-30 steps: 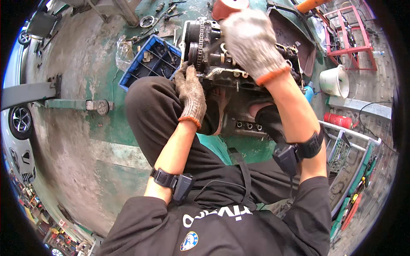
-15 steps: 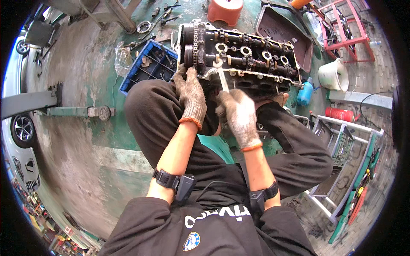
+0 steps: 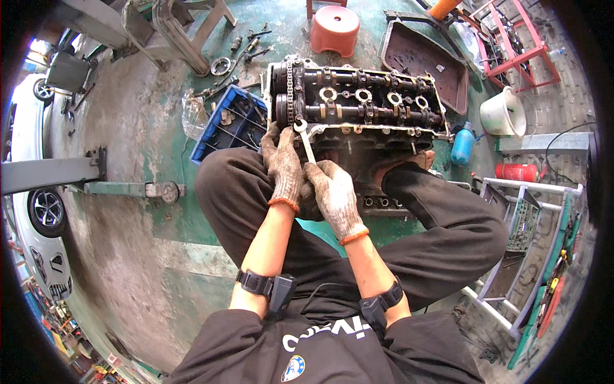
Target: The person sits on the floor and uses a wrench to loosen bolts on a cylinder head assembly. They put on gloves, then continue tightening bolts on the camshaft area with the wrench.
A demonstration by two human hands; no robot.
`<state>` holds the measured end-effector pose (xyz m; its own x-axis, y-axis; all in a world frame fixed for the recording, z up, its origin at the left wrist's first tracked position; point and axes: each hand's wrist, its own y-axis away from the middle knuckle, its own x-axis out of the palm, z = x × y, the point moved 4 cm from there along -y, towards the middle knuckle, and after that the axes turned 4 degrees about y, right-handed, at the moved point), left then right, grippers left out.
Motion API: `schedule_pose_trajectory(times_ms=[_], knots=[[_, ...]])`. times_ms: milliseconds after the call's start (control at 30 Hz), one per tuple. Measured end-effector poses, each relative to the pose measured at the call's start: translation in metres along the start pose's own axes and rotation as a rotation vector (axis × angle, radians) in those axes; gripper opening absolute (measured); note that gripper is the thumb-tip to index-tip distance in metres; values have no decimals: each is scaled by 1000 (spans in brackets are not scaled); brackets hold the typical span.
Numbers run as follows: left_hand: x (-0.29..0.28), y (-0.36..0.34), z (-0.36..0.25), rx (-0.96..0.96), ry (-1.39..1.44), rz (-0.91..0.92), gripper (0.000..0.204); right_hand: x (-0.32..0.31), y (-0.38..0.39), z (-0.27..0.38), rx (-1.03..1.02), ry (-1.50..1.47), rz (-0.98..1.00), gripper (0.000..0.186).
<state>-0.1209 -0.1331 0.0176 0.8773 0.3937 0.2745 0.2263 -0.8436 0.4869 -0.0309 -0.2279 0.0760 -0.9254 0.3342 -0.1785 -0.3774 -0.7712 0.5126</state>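
Note:
A cylinder head [image 3: 358, 96] with camshafts and a timing chain [image 3: 290, 96] at its left end lies in front of my crossed legs. My left hand [image 3: 283, 165], in a soiled knit glove, is closed on its near left corner, beside the chain; some fingertips are hidden. My right hand [image 3: 334, 193], gloved too, is closed round the lower end of a wrench [image 3: 307, 144]. The wrench slants up and left, and its open-ended jaw meets the near edge of the cylinder head, close to my left fingers. What the jaw sits on is too small to tell.
A blue divided crate [image 3: 227, 125] stands left of the cylinder head. Beyond are a red stool [image 3: 335, 32] and a brown drain tray [image 3: 425, 64]. To the right are a blue bottle [image 3: 462, 144], a white bucket [image 3: 502, 114] and a red fire extinguisher [image 3: 515, 172].
My right hand has brought the wrench left and nearer to me, from over the head's camshaft area to its near left edge. My left hand stays at the corner.

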Motion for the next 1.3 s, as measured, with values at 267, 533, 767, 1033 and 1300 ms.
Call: schedule_pose_trajectory(times_ms=[267, 533, 767, 1033, 1300], knots=[[-6, -8, 6, -22, 92, 15, 37, 5, 2, 2, -18, -76, -5, 25], [-12, -21, 19, 2, 87, 27, 35, 8, 6, 5, 96, -155, 9, 27], [-19, -29, 29, -18, 116, 28, 32, 16, 4, 7, 36, -92, -43, 28], [-12, -18, 17, -54, 189, 36, 26, 10, -8, 16, -46, 135, 53, 34], [-8, -14, 15, -89, 250, 17, 24, -2, -17, 3, 91, 121, 124, 36]])
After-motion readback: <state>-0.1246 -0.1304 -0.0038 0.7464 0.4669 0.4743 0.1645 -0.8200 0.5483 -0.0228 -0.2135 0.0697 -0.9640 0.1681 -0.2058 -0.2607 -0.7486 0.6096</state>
